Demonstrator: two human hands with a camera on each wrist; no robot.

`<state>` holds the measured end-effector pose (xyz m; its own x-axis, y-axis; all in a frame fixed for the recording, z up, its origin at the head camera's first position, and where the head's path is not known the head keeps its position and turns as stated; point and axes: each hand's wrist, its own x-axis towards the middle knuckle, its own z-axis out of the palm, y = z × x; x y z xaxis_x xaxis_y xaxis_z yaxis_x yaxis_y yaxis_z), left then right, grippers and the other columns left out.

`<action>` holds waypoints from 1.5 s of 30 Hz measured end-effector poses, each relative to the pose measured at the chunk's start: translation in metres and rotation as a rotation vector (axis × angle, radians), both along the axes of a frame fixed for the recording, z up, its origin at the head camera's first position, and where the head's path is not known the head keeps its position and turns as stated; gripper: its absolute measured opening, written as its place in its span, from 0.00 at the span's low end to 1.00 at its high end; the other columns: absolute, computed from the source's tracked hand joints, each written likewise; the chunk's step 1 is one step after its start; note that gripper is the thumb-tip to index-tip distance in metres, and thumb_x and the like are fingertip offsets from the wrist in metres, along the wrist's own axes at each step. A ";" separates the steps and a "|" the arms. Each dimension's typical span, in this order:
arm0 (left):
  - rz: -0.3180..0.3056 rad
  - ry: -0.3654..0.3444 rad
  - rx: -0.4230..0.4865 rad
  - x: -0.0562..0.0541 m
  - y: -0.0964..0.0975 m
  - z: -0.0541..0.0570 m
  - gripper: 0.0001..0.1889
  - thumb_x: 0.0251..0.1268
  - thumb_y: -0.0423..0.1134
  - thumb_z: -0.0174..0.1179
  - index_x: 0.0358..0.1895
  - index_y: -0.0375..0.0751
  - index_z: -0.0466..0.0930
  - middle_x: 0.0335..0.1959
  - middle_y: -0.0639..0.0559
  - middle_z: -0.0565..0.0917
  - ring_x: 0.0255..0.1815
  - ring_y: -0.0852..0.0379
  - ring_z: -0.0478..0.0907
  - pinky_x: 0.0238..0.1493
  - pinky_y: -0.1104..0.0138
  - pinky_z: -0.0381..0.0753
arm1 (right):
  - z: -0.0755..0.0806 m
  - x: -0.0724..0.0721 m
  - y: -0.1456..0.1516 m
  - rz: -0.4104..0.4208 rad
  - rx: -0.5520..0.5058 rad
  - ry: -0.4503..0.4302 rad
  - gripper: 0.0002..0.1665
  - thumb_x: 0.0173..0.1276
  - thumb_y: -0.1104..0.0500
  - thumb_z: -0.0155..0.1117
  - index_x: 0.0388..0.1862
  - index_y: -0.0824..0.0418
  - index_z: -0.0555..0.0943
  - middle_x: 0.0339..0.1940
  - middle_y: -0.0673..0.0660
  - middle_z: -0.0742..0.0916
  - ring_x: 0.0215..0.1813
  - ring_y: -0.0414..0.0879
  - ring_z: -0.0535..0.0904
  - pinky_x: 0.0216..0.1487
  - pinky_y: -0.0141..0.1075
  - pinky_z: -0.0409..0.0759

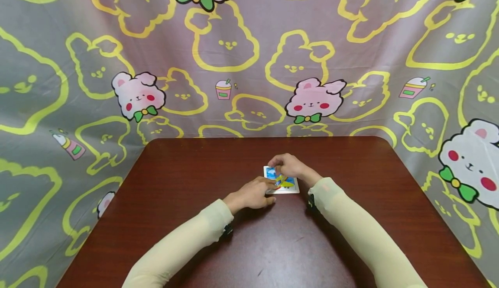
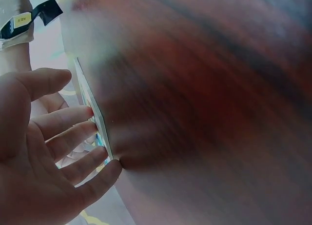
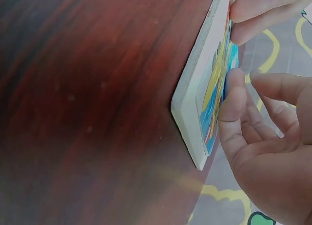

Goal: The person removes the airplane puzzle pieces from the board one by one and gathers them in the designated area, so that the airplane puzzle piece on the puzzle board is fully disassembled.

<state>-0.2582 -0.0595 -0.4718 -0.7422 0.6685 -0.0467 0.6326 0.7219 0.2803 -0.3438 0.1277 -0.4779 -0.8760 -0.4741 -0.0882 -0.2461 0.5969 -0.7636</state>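
Note:
A small flat board (image 1: 294,189) with a white border lies on the table, its picture showing blue, yellow and red shapes. My left hand (image 1: 255,192) reaches in from the left, fingers extended with their tips along the board's near left side; the thumb stands apart in the left wrist view. Over the far side of the picture is my right hand (image 1: 290,165). In the right wrist view, the right thumb (image 3: 231,120) touches the picture surface, and the index fingertip is close beside it with nothing visible gripped. The right hand hides part of the picture.
The board rests on a dark reddish-brown table (image 1: 187,162) with rounded far corners. A grey curtain (image 1: 249,54) with yellow outlines and pink rabbit heads hangs behind it and along both sides. Dark straps (image 1: 310,200) sit at both wrists, below pale sleeves.

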 end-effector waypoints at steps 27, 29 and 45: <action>-0.004 -0.015 -0.016 0.000 -0.001 0.001 0.24 0.69 0.48 0.61 0.66 0.46 0.78 0.71 0.49 0.75 0.73 0.47 0.69 0.75 0.58 0.67 | 0.003 0.000 -0.003 -0.060 0.018 0.079 0.14 0.64 0.71 0.61 0.45 0.63 0.86 0.43 0.59 0.89 0.44 0.46 0.82 0.43 0.35 0.80; -0.003 -0.013 -0.014 0.000 -0.001 0.000 0.24 0.68 0.48 0.61 0.66 0.46 0.78 0.71 0.49 0.75 0.73 0.47 0.69 0.74 0.58 0.68 | 0.003 0.000 -0.004 -0.071 0.018 0.074 0.14 0.64 0.71 0.61 0.45 0.62 0.87 0.43 0.58 0.89 0.44 0.46 0.83 0.44 0.36 0.81; 0.006 -0.029 -0.024 0.001 -0.002 0.001 0.24 0.69 0.48 0.61 0.67 0.48 0.77 0.72 0.51 0.74 0.74 0.49 0.68 0.75 0.59 0.66 | 0.006 0.002 -0.005 -0.107 0.007 0.024 0.11 0.66 0.68 0.62 0.44 0.60 0.87 0.41 0.57 0.89 0.40 0.45 0.84 0.36 0.33 0.80</action>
